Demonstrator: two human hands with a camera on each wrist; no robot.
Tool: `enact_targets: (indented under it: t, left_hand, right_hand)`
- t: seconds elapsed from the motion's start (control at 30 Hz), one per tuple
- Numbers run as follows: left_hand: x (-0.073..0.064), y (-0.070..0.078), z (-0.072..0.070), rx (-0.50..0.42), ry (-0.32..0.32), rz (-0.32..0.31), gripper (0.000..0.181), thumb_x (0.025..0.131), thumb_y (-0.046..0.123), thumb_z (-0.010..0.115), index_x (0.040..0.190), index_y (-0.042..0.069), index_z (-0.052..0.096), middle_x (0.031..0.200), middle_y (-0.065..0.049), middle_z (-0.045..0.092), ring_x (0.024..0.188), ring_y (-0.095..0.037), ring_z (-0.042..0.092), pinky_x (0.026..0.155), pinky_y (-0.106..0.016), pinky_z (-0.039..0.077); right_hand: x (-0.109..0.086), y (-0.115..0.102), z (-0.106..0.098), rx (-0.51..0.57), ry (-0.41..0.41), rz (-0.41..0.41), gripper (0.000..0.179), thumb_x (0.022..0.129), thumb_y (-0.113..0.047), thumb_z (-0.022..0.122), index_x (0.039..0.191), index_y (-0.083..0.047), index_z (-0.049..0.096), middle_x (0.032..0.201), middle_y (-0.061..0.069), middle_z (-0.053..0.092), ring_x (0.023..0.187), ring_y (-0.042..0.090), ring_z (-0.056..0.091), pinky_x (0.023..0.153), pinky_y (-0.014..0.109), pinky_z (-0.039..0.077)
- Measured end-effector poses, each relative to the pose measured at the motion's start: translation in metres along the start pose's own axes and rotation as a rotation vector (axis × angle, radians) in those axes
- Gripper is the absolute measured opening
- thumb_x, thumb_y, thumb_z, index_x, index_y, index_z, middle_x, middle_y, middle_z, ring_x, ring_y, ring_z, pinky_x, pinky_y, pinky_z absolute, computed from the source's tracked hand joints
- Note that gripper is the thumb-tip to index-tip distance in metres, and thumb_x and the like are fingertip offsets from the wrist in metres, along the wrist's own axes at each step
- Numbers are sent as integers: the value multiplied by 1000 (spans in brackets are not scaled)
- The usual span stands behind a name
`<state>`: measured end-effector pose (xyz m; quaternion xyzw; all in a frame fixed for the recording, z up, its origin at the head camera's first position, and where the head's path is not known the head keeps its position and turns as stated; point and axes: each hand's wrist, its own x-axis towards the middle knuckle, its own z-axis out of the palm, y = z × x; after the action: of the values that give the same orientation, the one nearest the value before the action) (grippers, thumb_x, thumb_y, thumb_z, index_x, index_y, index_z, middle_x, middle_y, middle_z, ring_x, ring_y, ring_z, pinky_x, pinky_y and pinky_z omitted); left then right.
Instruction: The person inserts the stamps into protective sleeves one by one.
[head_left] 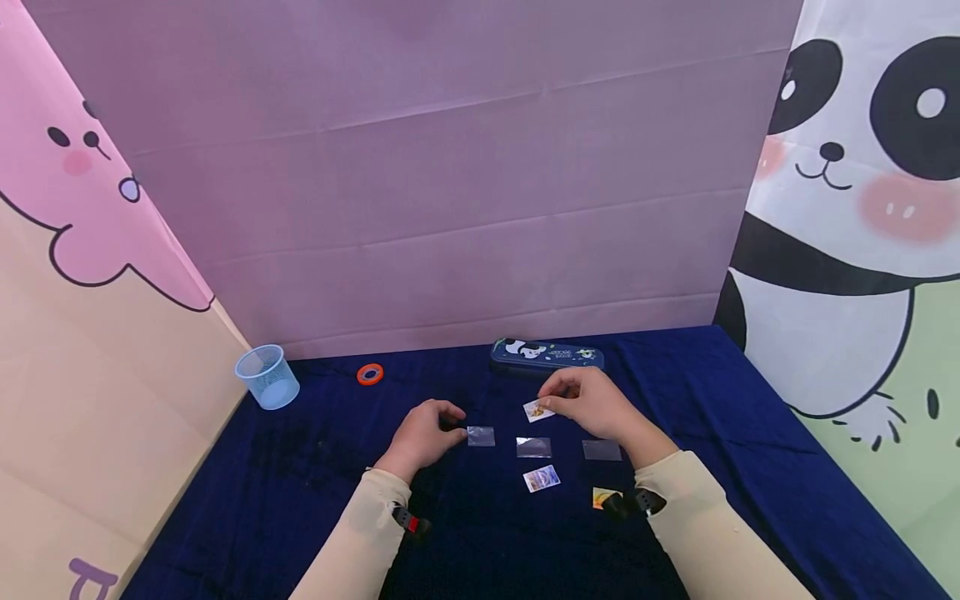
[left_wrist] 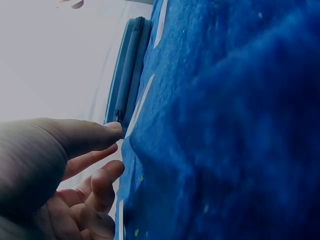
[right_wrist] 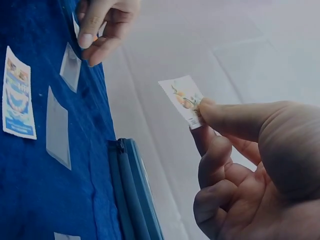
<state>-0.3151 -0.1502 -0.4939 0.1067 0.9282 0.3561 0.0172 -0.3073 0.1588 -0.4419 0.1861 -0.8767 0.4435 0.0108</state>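
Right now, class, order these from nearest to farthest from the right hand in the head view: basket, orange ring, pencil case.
1. Pencil case: just beyond the right hand.
2. Orange ring: farther off, to the left.
3. Basket: farthest left.

"Left arm?"
"One, reaching forward; left hand low, thumb and fingers parted, thumb-tip contact hard to judge."
"Right arm?"
"One, reaching forward; right hand raised, thumb and forefinger pinching, other fingers curled."
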Motion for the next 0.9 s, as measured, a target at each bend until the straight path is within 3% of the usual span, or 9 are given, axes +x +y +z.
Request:
enact_targets:
  t: [0.27, 0.53, 0.9]
  left_hand:
    - [5, 5, 10, 45, -21, -26, 25, 93, 23, 83, 116, 16, 77, 116, -5, 65, 103, -24, 61, 93, -48, 53]
    - [2, 6, 14, 54, -22, -53, 20, 93, 21, 82, 113, 16, 78, 114, -4, 64, 98, -23, 59, 92, -48, 53]
    - [0, 6, 16, 51, -4, -12, 9, 94, 23, 81, 91, 25, 73, 97, 3, 63, 85, -18, 59, 78, -41, 52]
  right_hand:
    - [1, 5, -9, -4, 56, 14, 5, 96, -19, 79, 98, -15, 77, 90, 1, 69, 74, 23, 57, 68, 37, 49]
    - [0, 4, -9, 54, 45, 18, 5, 98, -18, 77, 99, -13, 76, 92, 2, 70, 76, 22, 59, 71, 38, 50]
    - [-2, 2, -12, 58, 47, 17, 5, 97, -19, 77, 99, -14, 76, 90, 3, 68, 74, 23, 59, 69, 37, 50]
